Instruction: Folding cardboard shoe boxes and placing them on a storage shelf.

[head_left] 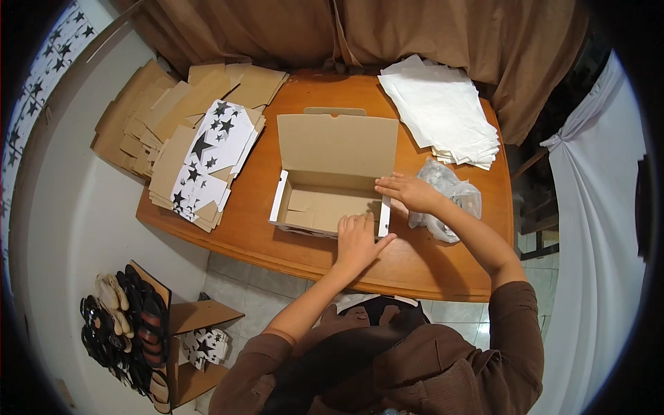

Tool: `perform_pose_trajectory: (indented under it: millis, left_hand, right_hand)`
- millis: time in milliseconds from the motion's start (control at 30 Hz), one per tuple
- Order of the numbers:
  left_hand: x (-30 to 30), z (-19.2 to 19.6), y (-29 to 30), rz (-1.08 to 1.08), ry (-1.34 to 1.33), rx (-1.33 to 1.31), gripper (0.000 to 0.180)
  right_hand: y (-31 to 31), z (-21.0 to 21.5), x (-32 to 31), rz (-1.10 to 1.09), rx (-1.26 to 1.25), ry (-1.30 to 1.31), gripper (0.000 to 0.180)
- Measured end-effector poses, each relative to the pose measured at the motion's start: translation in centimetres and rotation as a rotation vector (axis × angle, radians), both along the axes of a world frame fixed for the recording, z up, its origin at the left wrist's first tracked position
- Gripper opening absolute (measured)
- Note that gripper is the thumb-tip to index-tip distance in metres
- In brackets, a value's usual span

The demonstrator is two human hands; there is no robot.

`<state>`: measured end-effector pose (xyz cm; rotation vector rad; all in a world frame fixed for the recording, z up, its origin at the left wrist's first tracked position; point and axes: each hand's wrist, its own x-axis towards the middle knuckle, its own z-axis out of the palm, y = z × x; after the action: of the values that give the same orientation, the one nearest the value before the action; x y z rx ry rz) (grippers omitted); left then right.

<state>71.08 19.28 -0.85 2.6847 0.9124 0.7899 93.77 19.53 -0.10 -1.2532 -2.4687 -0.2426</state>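
- So there's an open shoebox-style cardboard box (321,182) around the middle of the wooden table (252,211), plain brown inside, with white showing on its short sides and its lid (337,144) standing up at the back.
- Left hand (356,243) is at the front wall, toward the right corner. Fingers bent over the top edge, close together, thumb stuck out to the right by the corner. Can't tell if it's actually pinching the cardboard.
- Right hand (409,191) comes in from the right, fingers side by side, laid over the back end of the right side wall. Thumb's hard to make out, so no idea whether that one's gripping or just resting.
- Crumpled clear plastic bag (453,197) lies just beside the right hand, partly behind the forearm.
- Messy stack of white paper sheets (436,104) at the far right of the table.
- Left of the box: a stack of flattened cardboard, its top piece white with black stars (200,149), next to a bigger brown cardboard pile (131,114).
- Sandals (124,311) on a rack down at the lower left, brown curtain (449,28) behind the table.
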Motion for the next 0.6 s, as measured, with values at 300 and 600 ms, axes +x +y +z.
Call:
perform_pose_trajectory:
  millis: [300, 600]
  left_hand:
    - [-12.8, -2.0, 6.1, -0.085, -0.033, 0.150, 0.037]
    - [-19.6, -4.5, 12.9, -0.175, -0.006, 0.233, 0.033]
  right_hand:
    - [-8.2, 0.8, -8.3, -0.205, 0.000, 0.147, 0.042]
    - [-9.8, -2.7, -12.9, -0.617, 0.136, 0.064, 0.036]
